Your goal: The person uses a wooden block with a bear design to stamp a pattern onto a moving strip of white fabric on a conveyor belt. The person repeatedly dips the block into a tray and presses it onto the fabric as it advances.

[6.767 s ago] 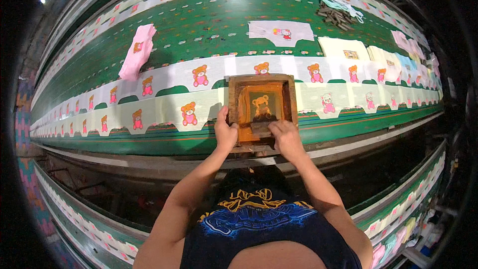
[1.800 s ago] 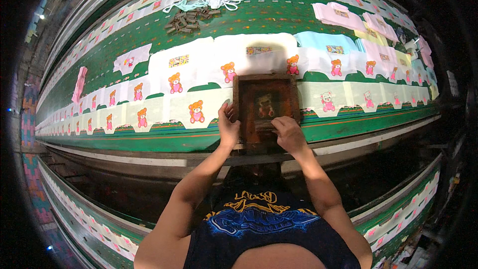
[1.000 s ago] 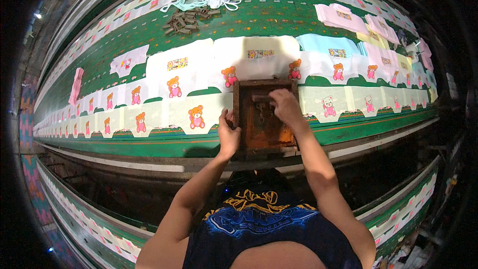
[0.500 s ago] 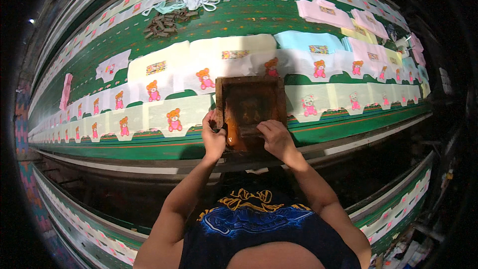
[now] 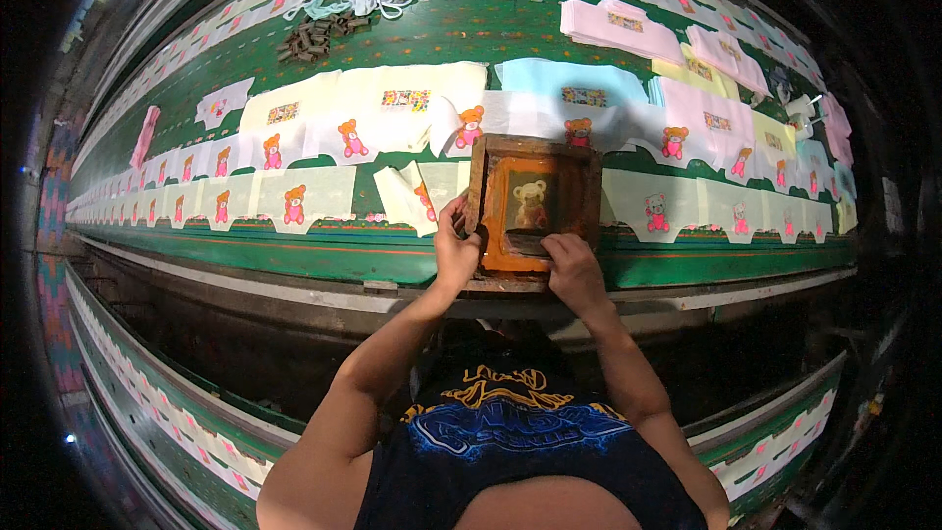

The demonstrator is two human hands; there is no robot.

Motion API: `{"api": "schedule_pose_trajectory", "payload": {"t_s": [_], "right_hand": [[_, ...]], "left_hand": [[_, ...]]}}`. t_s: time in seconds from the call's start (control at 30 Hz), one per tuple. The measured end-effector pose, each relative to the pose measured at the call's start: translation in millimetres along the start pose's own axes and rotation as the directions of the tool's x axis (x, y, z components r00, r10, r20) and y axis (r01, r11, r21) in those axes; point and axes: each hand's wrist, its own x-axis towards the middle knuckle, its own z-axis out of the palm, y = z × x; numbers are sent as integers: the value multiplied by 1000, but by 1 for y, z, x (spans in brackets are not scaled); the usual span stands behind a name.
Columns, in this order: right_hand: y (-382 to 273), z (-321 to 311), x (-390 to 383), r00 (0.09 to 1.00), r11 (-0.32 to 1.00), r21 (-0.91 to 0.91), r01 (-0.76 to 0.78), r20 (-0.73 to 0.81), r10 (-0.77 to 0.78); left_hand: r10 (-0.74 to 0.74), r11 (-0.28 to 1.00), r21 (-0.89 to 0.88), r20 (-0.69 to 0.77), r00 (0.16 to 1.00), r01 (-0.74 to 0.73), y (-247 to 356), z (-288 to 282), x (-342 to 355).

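Note:
My left hand (image 5: 458, 247) is closed on the left side of a square wooden screen frame (image 5: 593, 196). Inside it, an orange-stained rim surrounds a pale teddy bear image (image 5: 530, 201). My right hand (image 5: 571, 269) pinches a small flat squeegee (image 5: 526, 243) at the screen's lower part. The frame rests on a row of pale fabric pieces (image 5: 638, 186) laid along the green table (image 5: 392, 265). Just left of it, one piece (image 5: 400, 194) with an orange bear print is folded and askew.
Behind lie more printed pieces (image 5: 353, 137), cream stacks (image 5: 309, 88), a light blue stack (image 5: 549, 74), pink stacks (image 5: 613, 34), dark short cylinders (image 5: 304, 39) and tangled pale strips (image 5: 373, 0). A second long table (image 5: 751, 456) runs along my side of the dark gap.
The frame and both hands sit further right. The fabric piece to their left now looks folded. My right hand came down from the frame's upper part, where it was a second ago.

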Motion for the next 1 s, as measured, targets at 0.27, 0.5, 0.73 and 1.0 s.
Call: {"api": "schedule_pose_trajectory", "payload": {"t_s": [0.27, 0.5, 0.73, 1.0], "right_hand": [[-1, -11, -18, 995, 993, 68, 95, -17, -94], [-21, -8, -17, 974, 974, 88, 208, 70, -214], [-83, 0, 4, 892, 852, 269, 449, -81, -444], [-79, 90, 70, 996, 884, 462, -69, -12, 84]], "left_hand": [[1, 994, 112, -66, 998, 6, 0, 4, -2], [-46, 996, 64, -145, 988, 56, 20, -25, -9], [-70, 994, 46, -404, 912, 97, 55, -115, -54], [-150, 986, -65, -758, 635, 155, 69, -238, -132]]}}
